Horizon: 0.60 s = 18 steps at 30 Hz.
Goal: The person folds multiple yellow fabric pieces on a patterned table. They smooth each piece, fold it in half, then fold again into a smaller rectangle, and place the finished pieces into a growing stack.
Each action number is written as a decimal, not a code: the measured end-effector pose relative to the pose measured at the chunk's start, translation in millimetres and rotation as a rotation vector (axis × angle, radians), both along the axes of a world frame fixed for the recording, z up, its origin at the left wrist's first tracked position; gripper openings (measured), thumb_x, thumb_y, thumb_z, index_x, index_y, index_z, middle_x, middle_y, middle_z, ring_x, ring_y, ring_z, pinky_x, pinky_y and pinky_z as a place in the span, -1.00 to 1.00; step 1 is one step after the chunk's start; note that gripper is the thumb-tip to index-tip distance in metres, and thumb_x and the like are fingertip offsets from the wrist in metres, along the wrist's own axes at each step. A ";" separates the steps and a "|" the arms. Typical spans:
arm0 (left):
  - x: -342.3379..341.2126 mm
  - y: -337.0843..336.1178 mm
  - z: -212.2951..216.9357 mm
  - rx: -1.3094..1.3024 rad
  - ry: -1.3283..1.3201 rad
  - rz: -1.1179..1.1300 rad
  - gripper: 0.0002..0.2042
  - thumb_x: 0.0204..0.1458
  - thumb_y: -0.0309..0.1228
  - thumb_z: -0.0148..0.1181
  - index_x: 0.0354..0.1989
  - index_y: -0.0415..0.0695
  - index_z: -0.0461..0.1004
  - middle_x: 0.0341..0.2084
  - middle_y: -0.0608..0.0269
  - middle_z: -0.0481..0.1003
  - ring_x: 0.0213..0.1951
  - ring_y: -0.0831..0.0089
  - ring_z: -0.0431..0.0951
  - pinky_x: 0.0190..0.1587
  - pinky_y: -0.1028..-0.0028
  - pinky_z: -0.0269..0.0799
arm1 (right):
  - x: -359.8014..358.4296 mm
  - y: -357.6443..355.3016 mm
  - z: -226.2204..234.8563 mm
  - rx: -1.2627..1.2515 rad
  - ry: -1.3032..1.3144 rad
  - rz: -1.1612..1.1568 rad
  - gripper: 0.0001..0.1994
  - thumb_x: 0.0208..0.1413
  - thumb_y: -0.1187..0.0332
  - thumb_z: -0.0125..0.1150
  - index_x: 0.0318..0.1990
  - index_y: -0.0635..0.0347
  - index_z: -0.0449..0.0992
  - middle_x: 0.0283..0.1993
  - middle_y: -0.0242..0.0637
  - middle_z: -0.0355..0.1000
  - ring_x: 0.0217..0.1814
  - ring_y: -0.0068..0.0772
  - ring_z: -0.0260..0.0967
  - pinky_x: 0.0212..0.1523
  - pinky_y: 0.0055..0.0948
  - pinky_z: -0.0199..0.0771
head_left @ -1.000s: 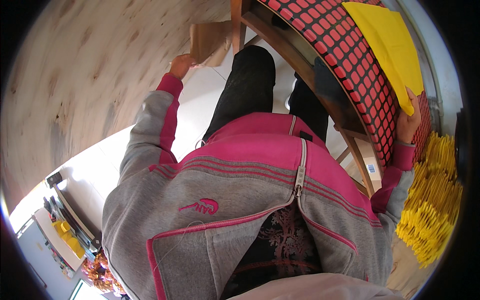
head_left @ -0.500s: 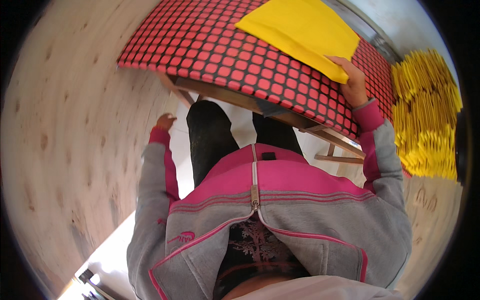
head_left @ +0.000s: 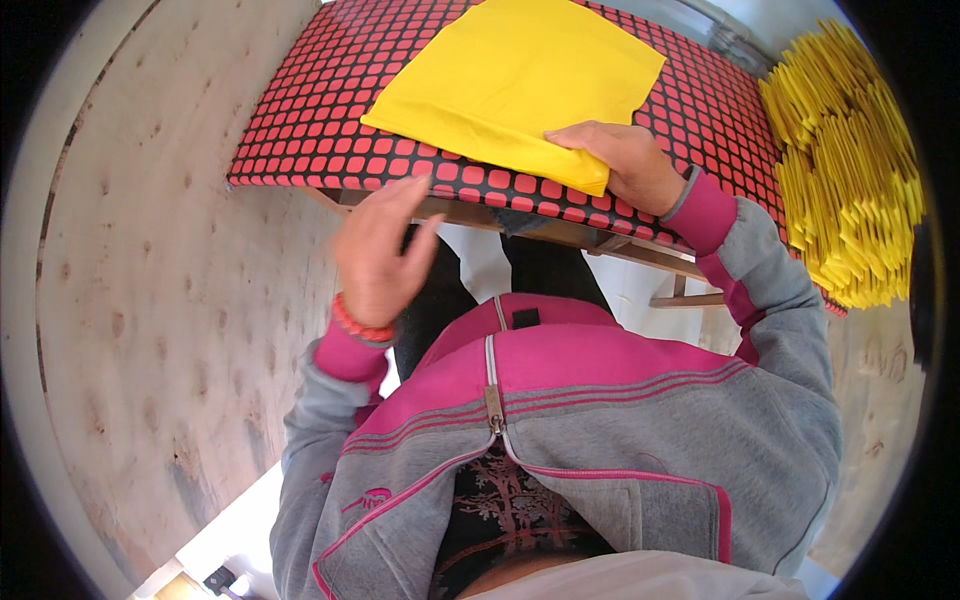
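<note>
A flat yellow sheet, fabric-like and with a folded near edge (head_left: 520,85), lies on the table with the red-and-black checked cover (head_left: 290,130). My right hand (head_left: 632,165) grips its near right corner, thumb on top and the other fingers underneath. In front of the table's near edge, my left hand (head_left: 385,250) hangs in the air, slightly blurred, thumb and fingers apart and nothing in it. It is closest to the sheet's near left corner without touching it. A red beaded bracelet (head_left: 360,320) circles that wrist.
Tall stacks of folded yellow pieces (head_left: 850,180) stand at the table's right end. A pale wooden board (head_left: 150,300) with knots fills the left side. Under the tabletop runs a wooden frame (head_left: 640,250), close to my knees. A grey pipe (head_left: 735,40) passes behind the table.
My right hand has drawn the yellow sheet left and toward me. My left hand has risen from beside my leg to the table's near edge.
</note>
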State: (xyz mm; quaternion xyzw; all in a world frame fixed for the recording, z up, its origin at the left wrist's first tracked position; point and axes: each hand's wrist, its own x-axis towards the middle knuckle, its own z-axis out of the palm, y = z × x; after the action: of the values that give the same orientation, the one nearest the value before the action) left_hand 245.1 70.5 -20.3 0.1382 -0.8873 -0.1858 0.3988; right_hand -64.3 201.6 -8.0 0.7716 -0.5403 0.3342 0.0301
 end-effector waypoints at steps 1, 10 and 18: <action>-22.1 5.9 6.0 -0.237 0.064 -0.006 -0.53 0.00 -0.49 0.33 0.15 -0.20 0.47 0.02 0.05 0.56 0.07 0.07 0.56 0.20 0.16 0.40 | 1.0 -0.1 0.0 -0.003 0.001 -0.001 -0.68 0.11 0.55 0.22 0.05 0.15 0.55 -0.02 -0.18 0.58 -0.02 -0.09 0.57 -0.02 -0.33 0.58; -121.1 8.7 15.5 -0.466 -0.041 0.003 -0.36 -0.11 -0.49 0.32 0.27 -0.11 0.39 0.18 0.11 0.46 0.17 0.21 0.49 0.33 0.04 0.20 | -11.6 21.3 12.8 0.018 -0.100 -0.095 -0.70 0.12 0.60 0.12 0.01 0.15 0.55 -0.08 -0.12 0.59 -0.06 -0.03 0.56 -0.05 -0.29 0.56; -148.0 -7.7 19.5 -0.214 0.096 -0.240 -0.81 0.13 -0.40 0.22 -0.13 -0.14 0.62 -0.49 0.09 0.58 -0.41 0.14 0.62 -0.30 0.33 0.54 | -45.8 19.7 31.3 0.159 -0.180 -0.069 -0.78 0.19 0.44 0.20 -0.01 0.19 0.53 -0.23 -0.12 0.55 -0.19 -0.14 0.53 -0.16 -0.36 0.49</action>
State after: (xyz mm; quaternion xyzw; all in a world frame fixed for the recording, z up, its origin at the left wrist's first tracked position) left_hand 97.2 62.8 -0.7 -0.0212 -0.8920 -0.1430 0.4283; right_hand -110.1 221.3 23.2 0.7194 -0.5919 0.3570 -0.0684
